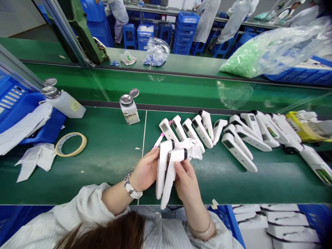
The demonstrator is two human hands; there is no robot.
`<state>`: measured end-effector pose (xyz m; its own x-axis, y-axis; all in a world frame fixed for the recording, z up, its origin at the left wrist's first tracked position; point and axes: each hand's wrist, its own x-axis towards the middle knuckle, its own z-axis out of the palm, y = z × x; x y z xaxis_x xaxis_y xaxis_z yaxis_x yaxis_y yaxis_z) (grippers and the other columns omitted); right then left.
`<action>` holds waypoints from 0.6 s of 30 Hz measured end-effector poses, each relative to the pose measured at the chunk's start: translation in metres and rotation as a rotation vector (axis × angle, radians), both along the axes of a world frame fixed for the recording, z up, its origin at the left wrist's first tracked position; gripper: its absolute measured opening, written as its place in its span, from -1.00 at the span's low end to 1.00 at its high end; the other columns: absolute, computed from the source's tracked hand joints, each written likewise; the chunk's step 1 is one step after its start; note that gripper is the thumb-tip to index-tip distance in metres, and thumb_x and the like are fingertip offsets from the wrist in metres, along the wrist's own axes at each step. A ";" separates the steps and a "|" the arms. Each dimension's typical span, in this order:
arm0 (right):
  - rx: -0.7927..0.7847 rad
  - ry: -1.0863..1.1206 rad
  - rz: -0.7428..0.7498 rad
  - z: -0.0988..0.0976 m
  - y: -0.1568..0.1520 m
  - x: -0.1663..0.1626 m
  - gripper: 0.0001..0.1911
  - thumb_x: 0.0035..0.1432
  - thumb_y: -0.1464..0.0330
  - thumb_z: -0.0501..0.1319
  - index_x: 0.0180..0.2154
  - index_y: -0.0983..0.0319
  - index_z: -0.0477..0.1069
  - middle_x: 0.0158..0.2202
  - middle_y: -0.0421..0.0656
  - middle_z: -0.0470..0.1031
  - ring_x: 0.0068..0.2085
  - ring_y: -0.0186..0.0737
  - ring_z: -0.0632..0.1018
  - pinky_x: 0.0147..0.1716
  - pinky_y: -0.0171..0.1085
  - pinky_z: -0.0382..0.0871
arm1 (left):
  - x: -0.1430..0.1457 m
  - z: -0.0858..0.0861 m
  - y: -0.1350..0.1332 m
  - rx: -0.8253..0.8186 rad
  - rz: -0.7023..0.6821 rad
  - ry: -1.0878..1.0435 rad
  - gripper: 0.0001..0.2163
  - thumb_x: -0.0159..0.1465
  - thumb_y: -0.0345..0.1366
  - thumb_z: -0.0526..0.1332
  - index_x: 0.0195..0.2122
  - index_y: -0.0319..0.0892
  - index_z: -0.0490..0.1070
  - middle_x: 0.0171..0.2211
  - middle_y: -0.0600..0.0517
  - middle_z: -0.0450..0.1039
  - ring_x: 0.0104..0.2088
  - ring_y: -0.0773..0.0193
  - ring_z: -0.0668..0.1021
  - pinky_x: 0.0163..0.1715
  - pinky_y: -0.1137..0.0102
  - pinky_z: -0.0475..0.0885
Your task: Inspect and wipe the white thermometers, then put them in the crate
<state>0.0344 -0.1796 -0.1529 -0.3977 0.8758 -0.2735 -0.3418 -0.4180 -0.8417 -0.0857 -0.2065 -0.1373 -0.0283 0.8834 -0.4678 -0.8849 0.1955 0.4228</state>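
Observation:
My left hand (144, 172) is closed around a white infrared thermometer (163, 162) with a black ring at its head. In my right hand (188, 183) is a second white infrared thermometer (169, 181), pinched near its head between thumb and fingers. The two lie side by side, close together, above the near edge of the green bench. Just beyond them are a crumpled white tissue (194, 148) and a pink-and-white pen (159, 140), partly covered. A row of several more thermometers (201, 131) lies behind, some showing small grey screens.
To the right lie further thermometers (240, 152), some with battery bays exposed, and a yellow bin (298, 126). Left are a tape roll (70, 144), white pump bottles (130, 112) and a blue crate (23, 103). A ledge (186, 64) crosses behind; co-workers (207, 19) stand beyond.

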 end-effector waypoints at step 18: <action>-0.044 0.055 -0.005 -0.005 0.000 -0.002 -0.75 0.05 0.25 0.30 -0.17 0.08 0.44 -0.19 -0.25 0.54 -0.15 -0.22 0.50 -0.18 -0.31 0.40 | 0.000 0.000 0.002 -0.016 -0.010 0.016 -0.79 0.26 -0.30 0.08 -0.13 -0.20 0.41 -0.25 -0.02 0.50 -0.26 0.22 0.52 -0.13 0.32 0.37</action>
<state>0.0326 -0.1792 -0.1575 -0.4089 0.8654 -0.2896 -0.3896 -0.4525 -0.8022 -0.0858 -0.2050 -0.1371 -0.0275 0.8762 -0.4812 -0.8759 0.2109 0.4340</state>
